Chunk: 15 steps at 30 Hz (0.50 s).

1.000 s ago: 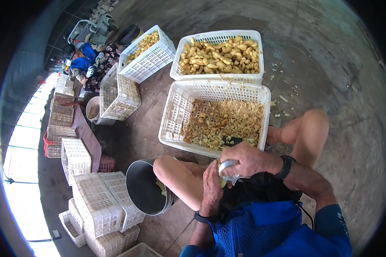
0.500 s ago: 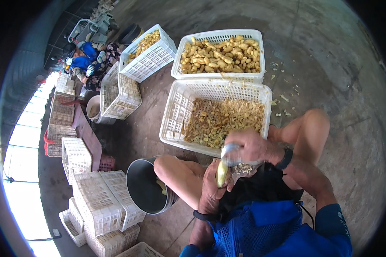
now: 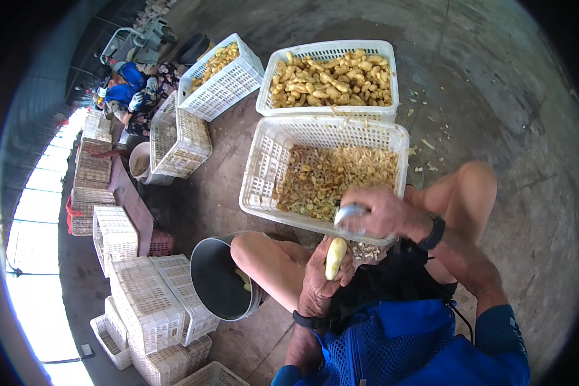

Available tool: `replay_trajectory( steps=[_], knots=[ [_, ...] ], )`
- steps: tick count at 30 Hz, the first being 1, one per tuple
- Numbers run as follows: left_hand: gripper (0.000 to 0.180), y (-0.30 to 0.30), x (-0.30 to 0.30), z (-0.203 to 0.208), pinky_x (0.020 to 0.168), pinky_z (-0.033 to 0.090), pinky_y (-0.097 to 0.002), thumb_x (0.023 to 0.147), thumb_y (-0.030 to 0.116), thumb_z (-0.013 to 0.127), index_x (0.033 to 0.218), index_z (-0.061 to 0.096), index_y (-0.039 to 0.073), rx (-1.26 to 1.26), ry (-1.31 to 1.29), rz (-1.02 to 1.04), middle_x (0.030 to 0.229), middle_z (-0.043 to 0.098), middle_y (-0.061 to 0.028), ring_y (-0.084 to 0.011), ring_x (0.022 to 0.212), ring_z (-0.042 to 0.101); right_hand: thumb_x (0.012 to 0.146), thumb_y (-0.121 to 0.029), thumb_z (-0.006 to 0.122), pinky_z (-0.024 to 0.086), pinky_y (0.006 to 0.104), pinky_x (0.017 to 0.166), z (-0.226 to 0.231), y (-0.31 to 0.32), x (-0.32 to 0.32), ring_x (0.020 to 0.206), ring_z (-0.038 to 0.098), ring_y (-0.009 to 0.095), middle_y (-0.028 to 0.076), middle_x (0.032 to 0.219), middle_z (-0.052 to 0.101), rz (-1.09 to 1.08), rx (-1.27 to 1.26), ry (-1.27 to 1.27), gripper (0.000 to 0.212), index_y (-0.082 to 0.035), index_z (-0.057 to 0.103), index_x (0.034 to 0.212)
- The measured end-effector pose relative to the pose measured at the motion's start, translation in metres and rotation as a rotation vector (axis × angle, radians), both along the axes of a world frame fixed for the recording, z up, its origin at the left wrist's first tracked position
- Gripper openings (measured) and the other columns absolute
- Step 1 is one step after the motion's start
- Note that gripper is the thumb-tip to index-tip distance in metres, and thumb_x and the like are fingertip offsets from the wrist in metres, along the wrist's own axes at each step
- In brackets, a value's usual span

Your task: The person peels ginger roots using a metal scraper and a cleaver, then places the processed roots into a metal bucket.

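A pale yellow, elongated peeled vegetable is gripped in my left hand, its rounded end pointing toward me. My right hand is closed on a silvery metal peeler, smeared by motion, just above and apart from the vegetable. Both hands are between my bent knees, by the near edge of a white plastic crate holding peelings and brownish scraps. Behind it, a second white crate is filled with unpeeled, yellow-brown knobbly vegetables.
A dark bucket with a few pale pieces inside stands beside my left knee. Stacked white crates line the left side. Another crate of yellow pieces stands at the far left, near a seated person in blue. Scraps litter the floor at right.
My right hand and the peeler have shifted slightly right, off the vegetable, baring more of its surface. My left hand keeps its hold in nearly the same place.
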<state>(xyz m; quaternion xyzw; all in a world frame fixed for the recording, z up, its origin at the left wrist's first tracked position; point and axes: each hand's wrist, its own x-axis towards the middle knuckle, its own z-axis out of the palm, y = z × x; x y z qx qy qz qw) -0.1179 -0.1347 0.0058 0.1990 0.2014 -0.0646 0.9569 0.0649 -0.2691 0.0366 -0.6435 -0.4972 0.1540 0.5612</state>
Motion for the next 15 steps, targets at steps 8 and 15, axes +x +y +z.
replay_trajectory(
  steps=[8, 15],
  knots=[
    [0.046, -0.014, 0.005, 0.007, 0.054, 0.051, -0.0373, 0.104, 0.047, 0.045, 0.103, 0.057, 0.002, 0.206, 0.129, 0.081, 0.067, 0.056, -0.0088, -0.0173, 0.052, 0.050, 0.086, -0.034, 0.078, 0.051, 0.0336, 0.062, 0.008, -0.004, -0.013, 0.069, 0.066, 0.022, 0.008, 0.079, 0.064, 0.150, 0.015, 0.182, 0.032, -0.006, 0.064, 0.093],
    [0.056, -0.005, 0.002, 0.009, 0.040, 0.038, -0.0326, 0.107, 0.050, 0.032, 0.107, 0.057, 0.000, 0.257, 0.097, 0.096, 0.060, 0.046, -0.0070, -0.0167, 0.044, 0.037, 0.086, -0.029, 0.078, 0.049, 0.0297, 0.063, 0.008, -0.008, 0.017, 0.072, 0.059, 0.010, 0.004, 0.081, 0.062, -0.238, -0.079, 0.200, 0.031, -0.002, 0.065, 0.093]
  ],
)
